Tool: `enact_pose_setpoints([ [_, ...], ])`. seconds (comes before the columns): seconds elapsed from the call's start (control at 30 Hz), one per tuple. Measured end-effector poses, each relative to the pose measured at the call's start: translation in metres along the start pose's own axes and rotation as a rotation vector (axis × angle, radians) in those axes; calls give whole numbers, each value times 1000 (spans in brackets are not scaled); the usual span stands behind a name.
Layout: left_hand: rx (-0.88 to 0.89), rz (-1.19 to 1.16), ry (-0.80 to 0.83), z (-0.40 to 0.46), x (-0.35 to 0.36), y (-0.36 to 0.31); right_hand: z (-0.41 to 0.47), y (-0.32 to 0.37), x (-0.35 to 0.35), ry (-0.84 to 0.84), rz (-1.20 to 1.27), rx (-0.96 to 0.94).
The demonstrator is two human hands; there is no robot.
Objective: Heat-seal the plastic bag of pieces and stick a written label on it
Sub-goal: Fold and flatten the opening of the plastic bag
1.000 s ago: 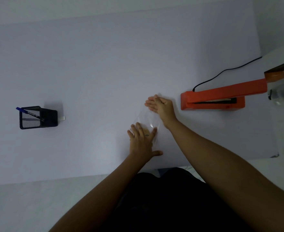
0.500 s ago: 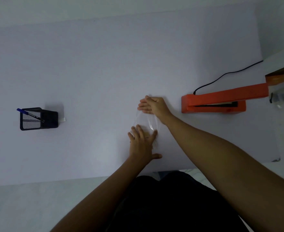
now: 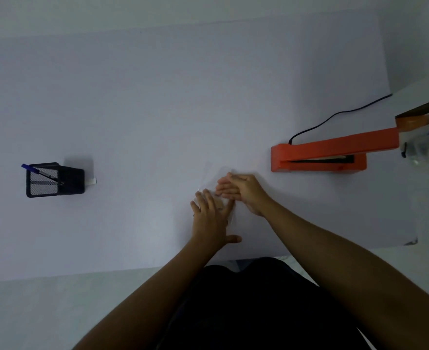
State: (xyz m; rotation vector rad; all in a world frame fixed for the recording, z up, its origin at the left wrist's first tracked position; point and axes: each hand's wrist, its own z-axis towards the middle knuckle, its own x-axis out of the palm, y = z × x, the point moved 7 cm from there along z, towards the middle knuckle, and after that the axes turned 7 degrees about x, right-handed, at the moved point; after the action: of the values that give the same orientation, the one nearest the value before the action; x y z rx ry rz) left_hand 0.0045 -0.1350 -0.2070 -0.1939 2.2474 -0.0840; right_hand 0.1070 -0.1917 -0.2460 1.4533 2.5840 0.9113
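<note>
A clear plastic bag (image 3: 212, 174) lies flat on the white table (image 3: 157, 109), hard to make out, its far end showing beyond my fingers. My left hand (image 3: 212, 218) lies flat on its near part with fingers spread and straight. My right hand (image 3: 238, 192) lies across the bag just beyond the left fingertips, fingers straight and pointing left, pressing the plastic. The orange heat sealer (image 3: 329, 154) stands to the right with its arm raised and a black cable (image 3: 334, 114) leading away. The pieces inside the bag are not visible.
A black mesh pen holder (image 3: 54, 179) with a blue pen (image 3: 41, 173) stands at the left, a small white label strip (image 3: 92, 181) beside it. Clear bags and an orange-edged box (image 3: 425, 137) sit at the right edge. My dark lap is below the table's near edge.
My right hand has slid left and nearer across the bag, closing up to my left fingertips. My left hand has stayed flat in place.
</note>
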Motion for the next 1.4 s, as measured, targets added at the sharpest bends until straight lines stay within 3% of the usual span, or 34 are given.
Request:
enact_pose_setpoints([
  [0.23,13,-23,26,-1,-2,0,15,49,-26,-220,-50,-138],
  [0.4,14,-11,13,-1,-2,0,1,63,-27,-444,-420,-417],
  [0.5,12,-13,8,-2,-2,0,-12,56,-35,-568,-578,-419],
  [0.6,15,-9,-4,-1,-1,0,-17,39,-30,-525,-708,-286],
  [0.8,12,-2,-26,-1,1,1,-12,26,-18,-381,-608,-105],
  [1.0,14,-20,2,1,0,5,-19,21,-18,-464,-546,-233],
  [1.07,-17,-132,-43,1,-10,11,-21,17,-19,-464,-507,-227],
  [1.2,-224,-717,-265,-3,-28,60,-25,11,-14,-393,-428,-214],
  [1.27,-289,-883,-386,-5,-32,90,-29,11,-11,-345,-384,-223],
  [1.4,-91,-1141,-320,4,-40,108,-40,14,-1,-262,-356,-214],
])
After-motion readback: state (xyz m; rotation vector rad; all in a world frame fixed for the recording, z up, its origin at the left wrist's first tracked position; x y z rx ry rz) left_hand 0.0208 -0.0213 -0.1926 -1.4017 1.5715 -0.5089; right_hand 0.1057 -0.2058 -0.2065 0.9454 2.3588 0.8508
